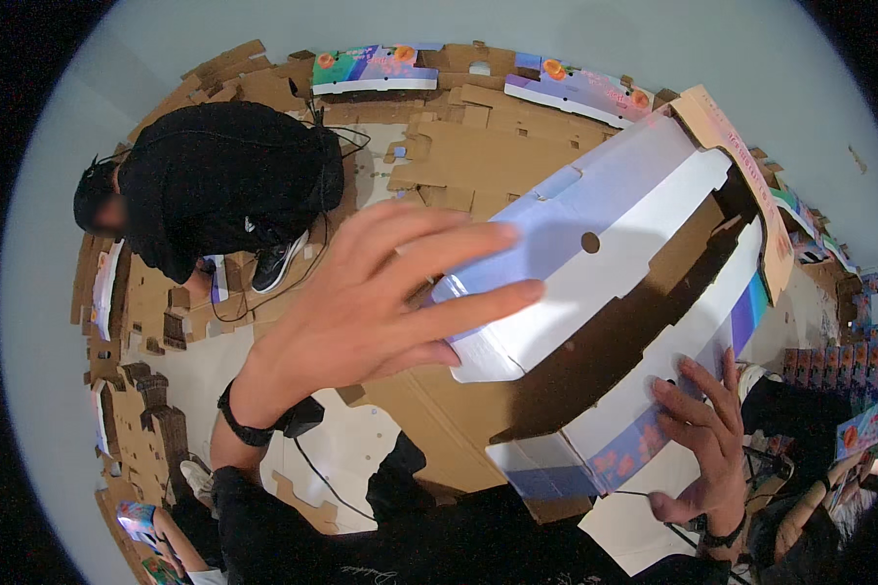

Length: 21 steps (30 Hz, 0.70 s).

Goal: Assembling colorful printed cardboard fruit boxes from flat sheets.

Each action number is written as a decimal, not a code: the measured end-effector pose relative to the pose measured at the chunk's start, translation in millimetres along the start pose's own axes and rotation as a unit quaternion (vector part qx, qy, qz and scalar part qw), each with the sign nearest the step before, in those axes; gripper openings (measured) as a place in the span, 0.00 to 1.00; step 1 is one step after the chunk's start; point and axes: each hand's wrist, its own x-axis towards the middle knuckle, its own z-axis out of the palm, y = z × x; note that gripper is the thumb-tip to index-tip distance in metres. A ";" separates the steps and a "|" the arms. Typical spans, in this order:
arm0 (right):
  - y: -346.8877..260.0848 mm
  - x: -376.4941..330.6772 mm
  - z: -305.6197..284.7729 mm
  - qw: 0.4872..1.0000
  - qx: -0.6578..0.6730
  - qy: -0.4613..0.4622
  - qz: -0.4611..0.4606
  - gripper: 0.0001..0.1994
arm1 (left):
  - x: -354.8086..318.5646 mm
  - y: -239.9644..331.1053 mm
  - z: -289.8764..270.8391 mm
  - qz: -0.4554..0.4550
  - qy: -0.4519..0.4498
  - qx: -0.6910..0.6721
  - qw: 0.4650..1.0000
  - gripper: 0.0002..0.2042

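Note:
A long cardboard box (644, 234), white and purple outside and brown inside, is tilted in front of me with its slot-shaped opening facing up. At its left end my left hand (380, 292) is open, its fingers spread over the white panel next to a round hole. Some of those fingertips are blurred. My right hand (702, 429) holds the near long side, fingers bent against the printed wall and thumb lower down. A pink-lettered brown flap (741, 166) stands up at the far right end. The box's underside is hidden.
Flattened brown cardboard (478, 146) covers much of the floor. A person in black (234, 175) crouches at the left, by a thin cable. Printed cartons (376, 70) lean along the back wall. Other people's arms (805, 507) show at the lower right, near stacked cartons (839, 370).

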 end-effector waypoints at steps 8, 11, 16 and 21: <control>-63.4 -0.7 23.3 0.994 -0.037 0.029 0.099 0.51 | 30.6 0.7 16.9 0.012 -0.052 -0.115 0.992 0.44; -65.5 3.7 53.5 0.985 -0.084 0.108 0.110 0.49 | 21.1 10.5 21.2 0.010 0.011 -0.097 0.995 0.33; -37.1 10.1 52.9 0.984 -0.062 0.161 0.051 0.33 | 7.0 18.4 28.2 -0.006 0.191 0.032 0.981 0.16; 4.1 36.0 30.4 0.973 -0.045 0.226 0.023 0.15 | -1.8 47.7 44.1 -0.093 0.234 0.029 0.967 0.12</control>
